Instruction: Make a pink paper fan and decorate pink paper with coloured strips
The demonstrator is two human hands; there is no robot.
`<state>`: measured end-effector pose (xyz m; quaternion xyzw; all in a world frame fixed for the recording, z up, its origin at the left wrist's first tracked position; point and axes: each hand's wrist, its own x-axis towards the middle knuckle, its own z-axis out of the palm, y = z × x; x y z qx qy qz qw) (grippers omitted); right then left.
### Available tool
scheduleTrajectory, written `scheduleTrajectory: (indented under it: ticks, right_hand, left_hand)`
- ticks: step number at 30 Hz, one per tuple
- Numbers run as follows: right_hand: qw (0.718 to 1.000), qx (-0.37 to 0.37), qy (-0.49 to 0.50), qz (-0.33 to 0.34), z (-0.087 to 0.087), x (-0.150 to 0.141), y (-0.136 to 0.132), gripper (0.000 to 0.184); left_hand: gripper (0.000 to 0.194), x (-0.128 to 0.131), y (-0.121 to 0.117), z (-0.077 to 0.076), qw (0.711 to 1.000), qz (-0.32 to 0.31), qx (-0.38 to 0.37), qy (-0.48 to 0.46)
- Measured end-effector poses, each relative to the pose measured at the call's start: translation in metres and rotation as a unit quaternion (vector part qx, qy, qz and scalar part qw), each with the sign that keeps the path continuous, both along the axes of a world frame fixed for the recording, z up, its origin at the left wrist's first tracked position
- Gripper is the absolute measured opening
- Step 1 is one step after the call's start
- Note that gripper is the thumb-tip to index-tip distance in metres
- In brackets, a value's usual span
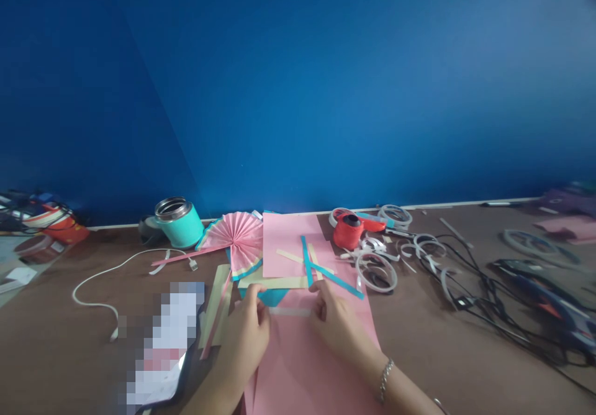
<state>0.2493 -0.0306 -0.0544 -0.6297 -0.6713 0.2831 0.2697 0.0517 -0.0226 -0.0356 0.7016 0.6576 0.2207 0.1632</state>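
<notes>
Because the head camera faced forward and down, I read both hands at the lower centre of the frame, above the table. The left hand was at the left side of the large pink sheet; the right hand was at its right side. Fingers on both hands were curled, each thumb drawn in near its forefinger. I could not tell whether either hand pinched the sheet.

Progress, as I judged it, was partial. Completed portion: the pleated pink fan, left of centre, had its folds gathered at the middle and blue and cream bands along its edge. Unworked portion: the large pink sheet extended to the bottom of the frame with no pleats that I could make out. Blue strips and cream strips lay loose across the smaller pink sheet at the centre. I could not determine how much work remained.
</notes>
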Motion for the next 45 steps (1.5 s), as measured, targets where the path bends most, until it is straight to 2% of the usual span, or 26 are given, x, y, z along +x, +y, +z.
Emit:
scheduleTrajectory:
  ticks: [20, 27, 33, 36, 41, 45]
  right_hand:
    - [1.0, 0.0, -0.019, -0.003, -0.001, -0.002, -0.001, 0.042]
    - [0.999, -0.006, -0.032, -0.009, 0.004, -0.004, -0.002, 0.043]
    - [0.999, -0.009, -0.047, -0.005, 0.009, -0.007, -0.004, 0.048]
    - [0.999, -0.004, -0.052, -0.008, 0.01, -0.007, -0.005, 0.049]
    - [0.999, -0.01, -0.052, 0.0, 0.01, -0.006, -0.003, 0.053]
    - [0.999, -0.008, -0.053, 0.005, 0.011, -0.006, -0.002, 0.053]
  left_hand:
    - [0.03, 0.002, -0.003, 0.0, 1.0, -0.01, -0.016, -0.004]
    - [0.033, 0.002, -0.005, 0.003, 1.0, -0.021, -0.02, -0.003]
    - [0.035, 0.002, -0.005, -0.002, 1.0, -0.027, -0.015, 0.002]
    - [0.035, 0.0, -0.004, -0.006, 0.999, -0.036, 0.005, 0.008]
    - [0.032, -0.008, 0.0, -0.009, 0.996, -0.031, 0.088, 0.012]
    - [0.029, -0.014, 0.002, -0.007, 0.995, -0.027, 0.1, 0.003]
